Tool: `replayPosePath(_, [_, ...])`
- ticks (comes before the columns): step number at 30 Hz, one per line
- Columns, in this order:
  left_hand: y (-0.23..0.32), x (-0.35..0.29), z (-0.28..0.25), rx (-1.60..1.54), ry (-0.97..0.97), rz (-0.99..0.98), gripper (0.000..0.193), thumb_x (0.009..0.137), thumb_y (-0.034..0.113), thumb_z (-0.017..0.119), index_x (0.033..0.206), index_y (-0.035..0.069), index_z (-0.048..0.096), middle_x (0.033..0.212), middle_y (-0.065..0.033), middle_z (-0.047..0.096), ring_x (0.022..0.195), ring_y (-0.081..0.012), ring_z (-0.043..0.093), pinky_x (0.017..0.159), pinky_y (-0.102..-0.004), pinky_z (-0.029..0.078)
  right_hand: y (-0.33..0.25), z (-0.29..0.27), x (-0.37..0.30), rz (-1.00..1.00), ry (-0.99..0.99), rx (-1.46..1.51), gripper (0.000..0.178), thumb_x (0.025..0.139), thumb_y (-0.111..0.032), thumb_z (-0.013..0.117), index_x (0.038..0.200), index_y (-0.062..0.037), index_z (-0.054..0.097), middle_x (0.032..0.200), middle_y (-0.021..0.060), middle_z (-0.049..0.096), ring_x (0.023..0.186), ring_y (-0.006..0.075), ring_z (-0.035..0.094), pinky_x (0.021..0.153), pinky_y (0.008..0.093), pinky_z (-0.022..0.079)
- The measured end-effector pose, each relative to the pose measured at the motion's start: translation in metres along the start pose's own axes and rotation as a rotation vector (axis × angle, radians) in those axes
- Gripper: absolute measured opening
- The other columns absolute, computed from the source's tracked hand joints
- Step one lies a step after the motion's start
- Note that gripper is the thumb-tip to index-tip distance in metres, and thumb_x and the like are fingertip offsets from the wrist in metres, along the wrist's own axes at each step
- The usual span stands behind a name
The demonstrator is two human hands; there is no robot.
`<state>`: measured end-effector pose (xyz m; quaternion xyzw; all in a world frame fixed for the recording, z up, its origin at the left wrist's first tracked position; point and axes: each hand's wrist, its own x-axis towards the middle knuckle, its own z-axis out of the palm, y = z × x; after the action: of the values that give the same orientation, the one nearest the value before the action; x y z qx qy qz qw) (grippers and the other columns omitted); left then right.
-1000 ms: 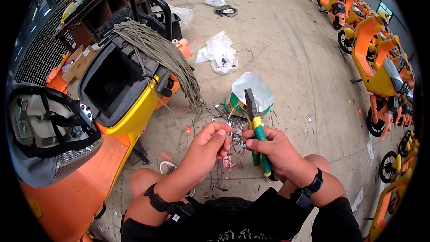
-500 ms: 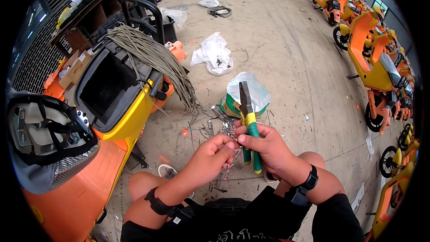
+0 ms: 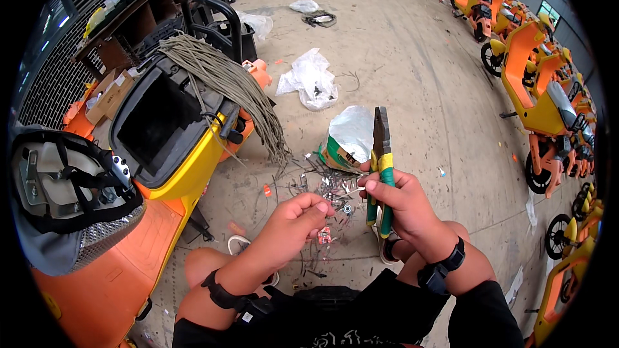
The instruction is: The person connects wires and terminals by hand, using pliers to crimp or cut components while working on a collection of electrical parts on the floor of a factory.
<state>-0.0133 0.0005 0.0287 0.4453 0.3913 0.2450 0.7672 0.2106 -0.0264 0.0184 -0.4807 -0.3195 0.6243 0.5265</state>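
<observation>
My right hand (image 3: 416, 209) is wrapped around pliers (image 3: 382, 132) with green and yellow handles, their dark jaws pointing up and away from me. A thin pale strip (image 3: 354, 191) pokes out between its thumb and forefinger, toward my left hand. Thumb and fingertips of my left hand (image 3: 293, 222) are pinched together, a short gap away; whatever they hold is too small to make out. Beyond the hands stands an open bag (image 3: 338, 151) with green sides and a whitish lining. Dark cut scraps (image 3: 316, 177) litter the floor beneath.
At my left, a yellow and orange scooter body (image 3: 184, 171) carries a coil of grey-green rope (image 3: 222, 80) and a grey and black padded seat-like part (image 3: 77, 200). Crumpled clear plastic (image 3: 308, 80) lies farther off. Rows of orange and yellow scooters (image 3: 532, 84) line the right side.
My hands have moved apart: the right one with the pliers shifted right, the left one slightly left. The pale strip and the scraps between them now show.
</observation>
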Motion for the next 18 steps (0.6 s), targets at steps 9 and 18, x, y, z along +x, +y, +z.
replayPosePath(9, [-0.002,-0.003,-0.012,0.083,0.046,0.110,0.020,0.102,0.022,0.051,0.101,0.003,0.059,0.072,0.0053,0.044,0.066,-0.0047,0.038,0.059,-0.0194,0.032,-0.004,-0.004,-0.005,0.019,-0.014,-0.056,0.016,0.089,-0.014,0.070,0.097,0.0003,0.069,0.115,0.0077,0.062,0.091,0.0156,0.061,0.086,0.0317,0.050])
replayPosePath(18, [0.000,-0.008,-0.007,0.966,0.234,0.561,0.011,0.088,0.008,0.063,0.099,0.004,0.066,0.076,-0.0013,0.058,0.068,-0.0119,0.052,0.058,-0.0280,0.041,-0.012,-0.007,-0.006,0.301,-0.090,0.268,0.034,0.093,-0.021,0.067,0.118,-0.0004,0.059,0.100,0.0092,0.065,0.088,0.0192,0.063,0.081,0.0307,0.052])
